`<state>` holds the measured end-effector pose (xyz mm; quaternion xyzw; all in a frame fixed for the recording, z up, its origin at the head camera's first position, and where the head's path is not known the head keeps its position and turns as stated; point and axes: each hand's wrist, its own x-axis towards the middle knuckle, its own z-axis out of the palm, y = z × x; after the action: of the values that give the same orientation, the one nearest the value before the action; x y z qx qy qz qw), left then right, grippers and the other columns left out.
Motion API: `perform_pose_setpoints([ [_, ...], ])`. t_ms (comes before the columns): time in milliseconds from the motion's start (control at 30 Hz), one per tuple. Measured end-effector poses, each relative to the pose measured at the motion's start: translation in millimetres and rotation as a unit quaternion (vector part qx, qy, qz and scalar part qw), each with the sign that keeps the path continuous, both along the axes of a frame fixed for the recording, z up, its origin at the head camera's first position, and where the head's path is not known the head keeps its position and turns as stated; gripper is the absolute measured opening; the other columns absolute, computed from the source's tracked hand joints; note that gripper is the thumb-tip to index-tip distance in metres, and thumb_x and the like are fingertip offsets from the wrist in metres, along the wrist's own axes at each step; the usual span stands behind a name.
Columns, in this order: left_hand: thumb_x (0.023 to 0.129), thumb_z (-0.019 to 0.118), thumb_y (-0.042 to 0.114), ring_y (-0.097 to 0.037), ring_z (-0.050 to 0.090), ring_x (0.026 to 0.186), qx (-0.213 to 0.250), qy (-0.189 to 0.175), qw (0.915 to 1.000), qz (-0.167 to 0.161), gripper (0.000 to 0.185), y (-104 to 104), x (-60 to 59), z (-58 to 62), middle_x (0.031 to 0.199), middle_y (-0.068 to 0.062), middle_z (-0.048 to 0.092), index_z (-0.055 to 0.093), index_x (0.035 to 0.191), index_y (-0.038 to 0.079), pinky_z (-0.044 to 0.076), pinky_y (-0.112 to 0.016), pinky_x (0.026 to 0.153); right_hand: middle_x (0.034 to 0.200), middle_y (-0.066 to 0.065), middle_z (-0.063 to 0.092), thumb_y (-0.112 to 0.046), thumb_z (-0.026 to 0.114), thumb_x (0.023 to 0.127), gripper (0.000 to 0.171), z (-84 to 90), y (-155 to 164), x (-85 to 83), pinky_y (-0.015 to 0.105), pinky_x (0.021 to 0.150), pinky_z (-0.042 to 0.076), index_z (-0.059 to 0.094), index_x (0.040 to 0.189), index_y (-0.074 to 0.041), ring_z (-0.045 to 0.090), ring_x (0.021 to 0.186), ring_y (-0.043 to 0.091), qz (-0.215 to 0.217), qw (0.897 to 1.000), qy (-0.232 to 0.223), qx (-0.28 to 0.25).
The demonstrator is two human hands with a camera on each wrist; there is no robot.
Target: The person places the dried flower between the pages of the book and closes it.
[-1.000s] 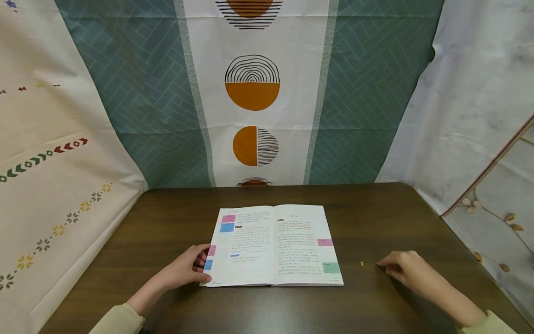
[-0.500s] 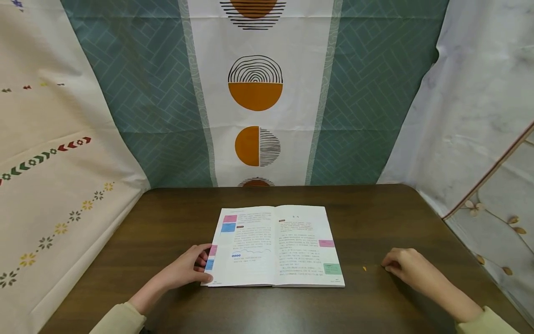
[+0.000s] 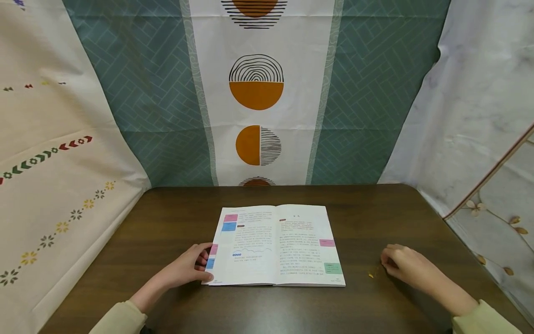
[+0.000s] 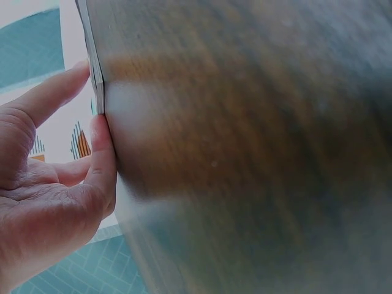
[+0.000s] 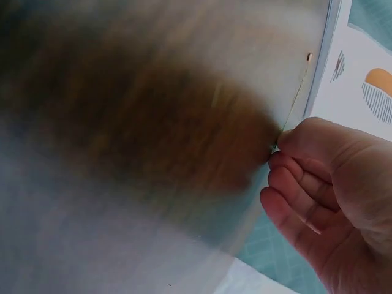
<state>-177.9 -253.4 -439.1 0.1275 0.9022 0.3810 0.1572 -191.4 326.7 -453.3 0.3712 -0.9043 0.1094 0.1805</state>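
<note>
An open book (image 3: 254,271) with printed pages lies flat on the table. My left hand (image 3: 187,266) grips its left edge near the lower corner, the thumb on the page. In the left wrist view the book's edge (image 4: 94,73) runs between thumb and fingers. Right of the book, my right hand (image 3: 404,264) is low over the table. Its thumb and fingertips pinch a very thin strand (image 5: 295,98) that ends in a small gold-coloured piece (image 5: 309,57). That gold-coloured piece (image 3: 371,275) shows in the head view between the hand and the book; the strand's kind is too fine to tell.
A dark wooden table (image 3: 175,213) carries the book. Behind it hangs a patterned green and white curtain (image 3: 367,93). A cream cloth (image 3: 62,162) hangs at the left, and a pale marbled cloth (image 3: 492,93) at the right.
The gold-coloured piece has shifted right and nearer to me. My right hand has turned slightly, its fingers more curled. The left hand and the book keep their places; the view has shifted a little.
</note>
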Motion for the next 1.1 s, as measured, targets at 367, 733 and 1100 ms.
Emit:
perform_pose_setpoints([
  [367, 0.076, 0.085, 0.019, -0.021, 0.047, 0.099, -0.009, 0.002, 1.0000, 0.003, 0.087, -0.7, -0.7, 0.8, 0.111, -0.012, 0.047, 0.037, 0.144, -0.005, 0.052, -0.024, 0.081, 0.076, -0.011, 0.064, -0.004, 0.082, 0.072, 0.021, 10.7, 10.3, 5.8, 0.021, 0.057, 0.049, 0.069, 0.077, -0.019, 0.059, 0.066, -0.002, -0.045, 0.994, -0.102, 0.017],
  [733, 0.075, 0.085, 0.020, -0.022, 0.047, 0.100, -0.010, -0.002, 1.0000, 0.000, 0.088, -1.6, -0.3, -0.4, 0.111, -0.012, 0.047, 0.036, 0.144, -0.005, 0.053, -0.026, 0.082, 0.076, -0.010, 0.066, -0.003, 0.083, 0.070, 0.022, 8.4, 10.0, 4.2, 0.021, 0.057, 0.050, 0.070, 0.077, -0.020, 0.063, 0.067, 0.003, -0.022, 0.996, -0.084, 0.016],
  [1100, 0.076, 0.084, 0.018, -0.022, 0.047, 0.100, -0.010, 0.000, 0.9999, -0.006, 0.087, 0.1, -0.9, 0.2, 0.112, -0.012, 0.047, 0.036, 0.144, -0.006, 0.052, -0.024, 0.081, 0.072, -0.017, 0.060, -0.004, 0.082, 0.073, 0.026, 14.3, 7.4, -0.2, 0.020, 0.055, 0.047, 0.066, 0.071, -0.024, 0.055, 0.065, -0.006, -0.013, 0.993, -0.113, 0.023],
])
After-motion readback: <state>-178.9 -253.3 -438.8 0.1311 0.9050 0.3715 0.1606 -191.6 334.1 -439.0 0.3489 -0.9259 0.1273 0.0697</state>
